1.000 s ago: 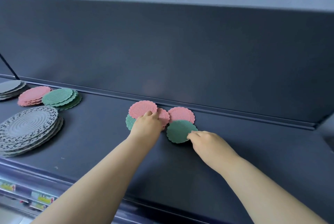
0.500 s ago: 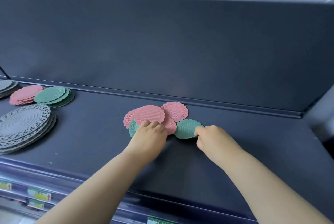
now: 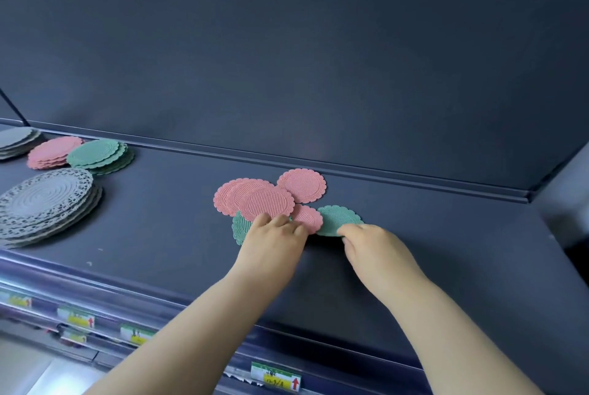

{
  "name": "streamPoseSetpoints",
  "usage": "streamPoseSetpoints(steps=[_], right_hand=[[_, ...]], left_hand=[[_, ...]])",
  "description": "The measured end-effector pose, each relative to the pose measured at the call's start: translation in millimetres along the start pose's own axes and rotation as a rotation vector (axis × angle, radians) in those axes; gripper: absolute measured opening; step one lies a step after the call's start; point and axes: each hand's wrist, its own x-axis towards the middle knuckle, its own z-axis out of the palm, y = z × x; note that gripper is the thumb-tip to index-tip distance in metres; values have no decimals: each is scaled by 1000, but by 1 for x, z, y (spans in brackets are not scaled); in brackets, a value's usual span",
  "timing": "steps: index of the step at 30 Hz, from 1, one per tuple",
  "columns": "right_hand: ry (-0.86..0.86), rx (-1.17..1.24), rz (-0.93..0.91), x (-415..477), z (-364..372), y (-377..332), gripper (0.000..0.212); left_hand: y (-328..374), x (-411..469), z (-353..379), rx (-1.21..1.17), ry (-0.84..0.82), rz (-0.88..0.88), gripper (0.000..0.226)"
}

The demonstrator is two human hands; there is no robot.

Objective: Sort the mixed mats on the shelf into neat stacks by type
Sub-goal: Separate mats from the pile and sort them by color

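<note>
A loose cluster of small scalloped mats lies mid-shelf: several pink mats (image 3: 266, 205) overlapping, one more pink mat (image 3: 302, 185) behind them, and a green mat (image 3: 240, 227) poking out underneath. My left hand (image 3: 272, 243) rests on the cluster's near edge, fingertips on the pink mats. My right hand (image 3: 374, 249) pinches the near edge of another green mat (image 3: 336, 219), which tilts up off the shelf. At the far left stand sorted stacks: pink (image 3: 52, 152), green (image 3: 98, 155), grey (image 3: 16, 141) and large grey lace mats (image 3: 47, 202).
The dark shelf (image 3: 414, 267) has a tall back panel and a raised ridge behind the mats. Its right end meets a side wall. Below the front edge run price-tag rails (image 3: 274, 380).
The pink mats have spread left and fanned out under my left hand. My right hand has gone from touching the green mat flat to pinching and lifting its edge.
</note>
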Motion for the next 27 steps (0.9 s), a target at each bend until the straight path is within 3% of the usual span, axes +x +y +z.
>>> streamPoseSetpoints(steps=[3,8,15,19,27], right_hand=[[125,122,54,-4,-13,6,19],[315,329,134,-10,-33,12,9],[449,199,119,-21,-30,1,15],[464,97,91,-31,-21,-27,25],[491,321,-146,-47,3,-148,28]], left_hand=[[6,10,-19,-49,152,-33,45],[16,21,-41,-160,391,-81,32],[7,0,-58,-186,458,-73,54],[-20,-41,-56,-239,469,-146,47],[-85,-161,-98,-299,500,-206,17]])
